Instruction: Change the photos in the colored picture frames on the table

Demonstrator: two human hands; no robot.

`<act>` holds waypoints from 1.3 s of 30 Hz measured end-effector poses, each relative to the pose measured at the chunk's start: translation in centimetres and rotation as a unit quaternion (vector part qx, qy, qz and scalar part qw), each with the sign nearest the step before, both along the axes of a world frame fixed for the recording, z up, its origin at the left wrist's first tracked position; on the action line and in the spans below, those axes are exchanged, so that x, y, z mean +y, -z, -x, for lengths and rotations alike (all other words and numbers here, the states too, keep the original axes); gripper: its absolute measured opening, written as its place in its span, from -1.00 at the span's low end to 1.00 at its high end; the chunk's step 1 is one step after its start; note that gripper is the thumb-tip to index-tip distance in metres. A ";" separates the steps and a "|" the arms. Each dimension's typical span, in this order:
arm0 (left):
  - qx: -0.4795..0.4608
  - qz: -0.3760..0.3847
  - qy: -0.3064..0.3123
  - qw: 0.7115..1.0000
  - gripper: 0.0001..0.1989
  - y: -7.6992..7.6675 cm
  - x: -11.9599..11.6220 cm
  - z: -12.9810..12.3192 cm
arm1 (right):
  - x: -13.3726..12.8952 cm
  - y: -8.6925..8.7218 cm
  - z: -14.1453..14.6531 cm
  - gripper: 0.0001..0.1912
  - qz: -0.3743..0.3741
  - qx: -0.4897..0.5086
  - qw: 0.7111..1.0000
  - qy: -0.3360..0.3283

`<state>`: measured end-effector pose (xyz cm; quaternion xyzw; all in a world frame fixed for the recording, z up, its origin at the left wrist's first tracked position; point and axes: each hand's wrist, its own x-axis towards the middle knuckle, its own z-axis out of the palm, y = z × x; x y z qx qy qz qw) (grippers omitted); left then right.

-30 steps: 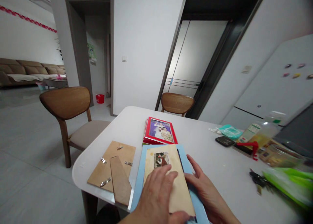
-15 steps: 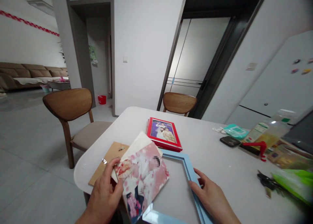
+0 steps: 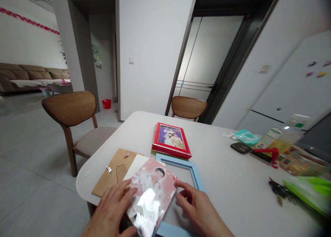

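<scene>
A glossy pink-and-white portrait photo point(image 3: 165, 192) lies slanted over a cream sheet point(image 3: 137, 163), with bright glare across its lower half. My left hand point(image 3: 111, 209) grips its left edge, thumb low and fingers higher up. At the photo's upper right edge, my right hand point(image 3: 196, 204) touches with the index fingertip; its thumb stays apart from that finger. Partly beneath the photo is a light blue picture frame point(image 3: 198, 175), with the tabletop showing through its opening. A brown backing board point(image 3: 106, 182) with metal clips and a stand cutout lies under the cream sheet.
A stack of red-framed pictures point(image 3: 187, 145) sits beyond the blue frame. On the right are a black phone-like object point(image 3: 241, 147), wet wipes point(image 3: 247, 137), a bottle point(image 3: 281, 138), keys point(image 3: 279, 190) and a green bag point(image 3: 310, 192). Wooden chairs point(image 3: 69, 107) border the white table point(image 3: 232, 202).
My right hand has let go of the blue frame and moved left to the photo's edge. The photo has shifted down and changed tilt, now catching glare; more of the backing board shows.
</scene>
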<state>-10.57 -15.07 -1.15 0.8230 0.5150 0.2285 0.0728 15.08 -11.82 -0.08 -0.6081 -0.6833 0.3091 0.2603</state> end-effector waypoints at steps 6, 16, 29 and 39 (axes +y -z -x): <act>0.031 0.082 0.062 0.994 -0.32 -0.9 0.6 -2.4 | 2.1 -1.1 3.2 -0.58 -0.040 0.075 0.996 -0.024; 0.056 -0.028 0.041 0.997 -0.57 0.4 1.7 -2.8 | 3.2 0.4 4.8 -0.59 -0.041 0.072 0.997 -0.009; -0.706 0.116 -0.104 0.691 -0.59 -4.1 3.5 -4.9 | 0.1 -1.4 6.4 -0.61 0.122 0.525 0.841 0.043; -0.384 0.171 0.048 0.906 -0.52 -0.1 1.0 -7.1 | 0.7 -1.7 -2.2 -0.32 0.157 0.435 0.863 0.205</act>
